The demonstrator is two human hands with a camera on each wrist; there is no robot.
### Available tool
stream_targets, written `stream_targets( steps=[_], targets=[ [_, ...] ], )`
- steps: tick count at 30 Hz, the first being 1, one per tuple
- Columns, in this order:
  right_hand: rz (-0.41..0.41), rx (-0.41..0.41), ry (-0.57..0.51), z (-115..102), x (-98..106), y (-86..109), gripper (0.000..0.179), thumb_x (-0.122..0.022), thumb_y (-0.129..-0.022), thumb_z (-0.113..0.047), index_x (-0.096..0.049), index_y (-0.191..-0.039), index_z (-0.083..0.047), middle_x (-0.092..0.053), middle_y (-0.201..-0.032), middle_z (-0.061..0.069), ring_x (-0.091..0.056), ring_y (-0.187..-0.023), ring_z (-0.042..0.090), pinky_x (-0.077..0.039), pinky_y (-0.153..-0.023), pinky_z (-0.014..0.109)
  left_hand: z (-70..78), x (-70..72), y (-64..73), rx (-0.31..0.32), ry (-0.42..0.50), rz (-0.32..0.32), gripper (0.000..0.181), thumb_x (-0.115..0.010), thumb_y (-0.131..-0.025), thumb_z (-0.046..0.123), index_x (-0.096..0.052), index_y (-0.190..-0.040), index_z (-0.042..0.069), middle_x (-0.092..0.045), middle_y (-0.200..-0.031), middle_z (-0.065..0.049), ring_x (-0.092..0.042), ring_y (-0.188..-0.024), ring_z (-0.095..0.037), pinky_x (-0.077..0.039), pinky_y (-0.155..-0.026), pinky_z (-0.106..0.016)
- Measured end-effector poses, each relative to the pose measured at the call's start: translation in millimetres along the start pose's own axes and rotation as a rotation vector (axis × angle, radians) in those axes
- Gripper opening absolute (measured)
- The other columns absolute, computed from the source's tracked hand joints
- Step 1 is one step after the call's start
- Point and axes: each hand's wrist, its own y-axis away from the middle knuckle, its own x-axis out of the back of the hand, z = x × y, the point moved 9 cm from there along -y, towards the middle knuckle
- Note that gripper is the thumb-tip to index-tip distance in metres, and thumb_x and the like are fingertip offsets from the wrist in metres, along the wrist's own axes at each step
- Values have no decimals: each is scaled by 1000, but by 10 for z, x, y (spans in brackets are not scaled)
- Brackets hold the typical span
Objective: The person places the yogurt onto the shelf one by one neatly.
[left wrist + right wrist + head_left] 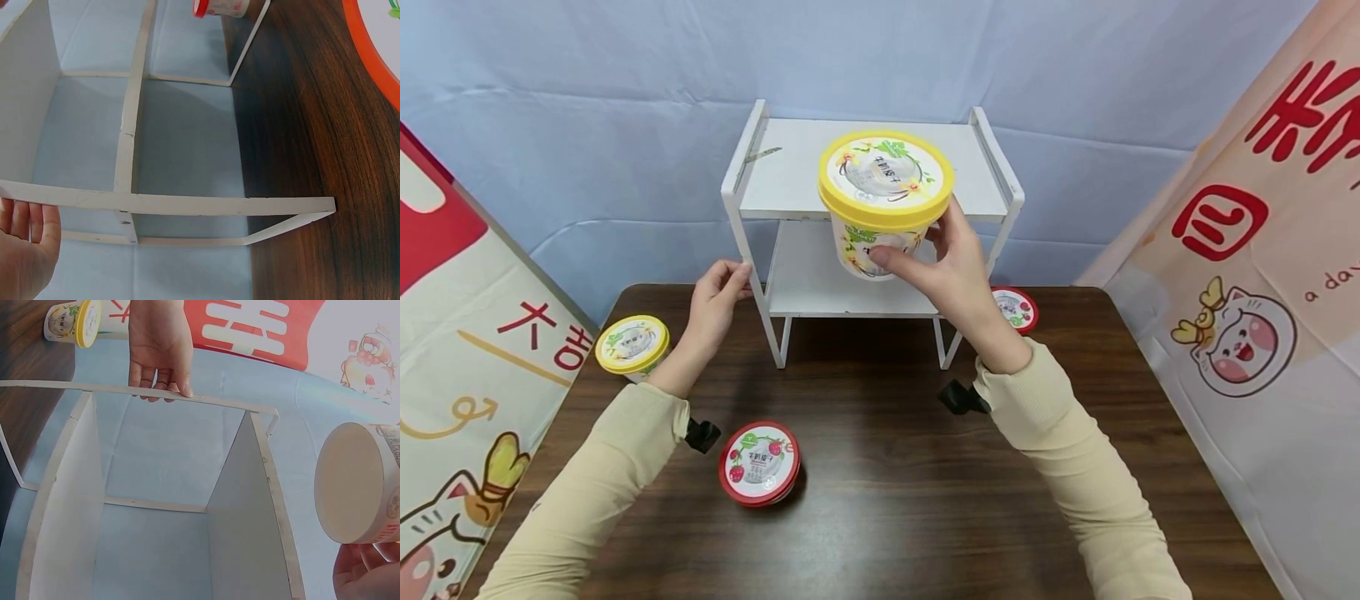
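My right hand [961,275] grips an ice cream tub with a yellow lid [891,179], thumb on the near side. The tub is held up in front of a white two-tier shelf rack [797,171], overlapping its top shelf in the head view. In the right wrist view the tub's pale base [350,484] shows beside the upper shelf. At the rack's left side, my left hand [711,304] pinches the upright post, thumb in front and fingers behind, as the right wrist view shows. Its fingers [34,219] wrap the frame in the left wrist view.
Another yellow-lidded tub [634,343] stands at the table's left edge. A red-lidded tub [760,462] sits at the front left on the dark wooden table [925,500]. Behind my right forearm, another red-lidded tub [1017,307] is partly hidden. Cloth backdrops surround the table.
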Motion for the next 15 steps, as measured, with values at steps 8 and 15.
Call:
stream_targets(
  steps=[8,15],
  targets=[
    [1,-30,-4,41,-49,-80,59,-71,-74,-1,-43,-126,-2,-51,-117,5,-47,-107,16,-44,-87,35,-4,5,0,1,7,0,20,-46,-96,14,-50,-94,-6,-53,-82,5,-52,-77,-5,-47,-72,-13],
    [31,-88,0,42,-72,-195,58,-72,-74,-5,-45,-125,-4,-51,-117,5,-45,-107,16,-43,-87,32,-6,5,-8,-14,-3,-2,22,-46,-96,16,-50,-92,-5,-52,-82,5,-52,-78,-5,-47,-73,-14]
  ],
)
